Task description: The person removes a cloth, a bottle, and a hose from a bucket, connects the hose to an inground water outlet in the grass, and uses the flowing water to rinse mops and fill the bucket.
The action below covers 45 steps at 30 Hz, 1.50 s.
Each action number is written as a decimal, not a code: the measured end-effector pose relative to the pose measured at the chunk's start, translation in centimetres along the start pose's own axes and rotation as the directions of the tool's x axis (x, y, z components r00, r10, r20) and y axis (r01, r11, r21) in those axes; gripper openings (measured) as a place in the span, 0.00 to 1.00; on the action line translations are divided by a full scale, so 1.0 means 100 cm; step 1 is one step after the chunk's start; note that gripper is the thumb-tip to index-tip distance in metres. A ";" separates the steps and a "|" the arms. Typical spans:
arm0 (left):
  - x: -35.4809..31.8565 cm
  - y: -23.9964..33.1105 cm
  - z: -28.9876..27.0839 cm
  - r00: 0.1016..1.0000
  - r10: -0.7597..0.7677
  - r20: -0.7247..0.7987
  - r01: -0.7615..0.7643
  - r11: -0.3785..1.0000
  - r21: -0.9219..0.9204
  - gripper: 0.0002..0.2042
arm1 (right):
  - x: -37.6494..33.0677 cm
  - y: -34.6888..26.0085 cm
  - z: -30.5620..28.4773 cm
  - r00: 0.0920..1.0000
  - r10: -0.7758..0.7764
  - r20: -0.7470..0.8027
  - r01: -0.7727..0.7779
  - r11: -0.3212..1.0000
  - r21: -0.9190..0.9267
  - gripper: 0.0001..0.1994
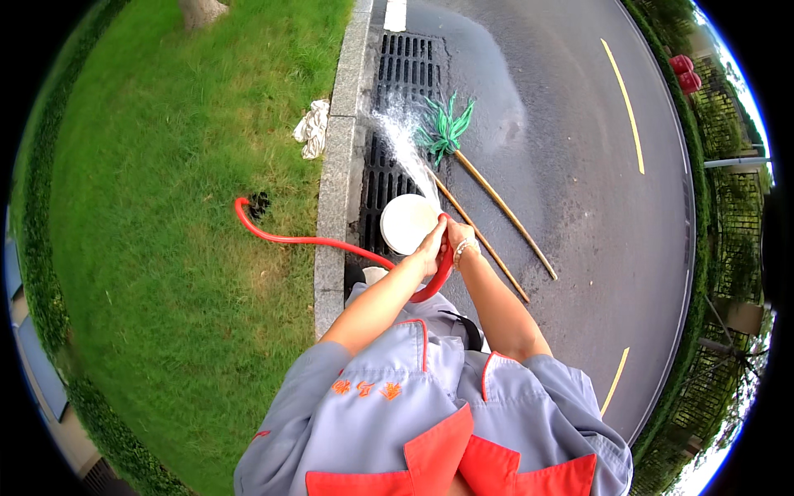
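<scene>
Both of my hands close around the end of a red hose (325,241): my left hand (432,248) on its left side, my right hand (460,236), with a bracelet at the wrist, on the other. Water (402,140) sprays from the hose end, away from me, over the drain grate and the mop head. A white bucket (408,224) stands just left of my hands. The green mop head (447,126) lies on the wet road, its wooden handle (506,214) slanting toward the right. Beside it lies a second wooden handle (488,252), whose far end is hidden by the spray.
The hose runs over the stone curb (334,178) from a dark hole (259,204) in the grass (190,264). A whitish cloth (313,129) lies by the curb. Black drain grates (407,62) line the road edge. Asphalt (595,240) with yellow dashes spreads right, toward a hedge and fence.
</scene>
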<state>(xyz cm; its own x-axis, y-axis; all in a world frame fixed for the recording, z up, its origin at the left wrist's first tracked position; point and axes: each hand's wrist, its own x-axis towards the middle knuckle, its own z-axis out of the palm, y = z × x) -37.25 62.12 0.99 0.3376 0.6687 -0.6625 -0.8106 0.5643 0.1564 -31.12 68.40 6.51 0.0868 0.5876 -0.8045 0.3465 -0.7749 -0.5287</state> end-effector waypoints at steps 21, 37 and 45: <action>0.045 -0.043 0.024 0.904 0.009 -0.428 0.015 0.998 0.054 0.21 | 0.048 0.062 -0.041 0.986 -0.131 0.107 0.166 0.870 -0.464 0.22; 0.027 -0.014 0.011 0.929 -0.051 -0.367 0.064 0.998 0.024 0.21 | 0.065 0.067 -0.005 0.985 -0.169 -0.013 0.134 0.822 -0.554 0.23; 0.021 -0.004 0.002 0.937 -0.020 -0.348 0.009 0.999 -0.031 0.25 | 0.002 0.019 0.004 0.985 -0.174 -0.006 0.136 0.790 -0.598 0.24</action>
<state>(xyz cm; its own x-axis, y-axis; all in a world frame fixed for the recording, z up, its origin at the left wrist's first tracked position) -36.13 63.35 -0.33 0.1660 0.4474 -0.8788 -0.8217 0.5554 0.1275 -30.82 67.00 5.25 0.0308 0.7149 -0.6985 0.8441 -0.3929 -0.3648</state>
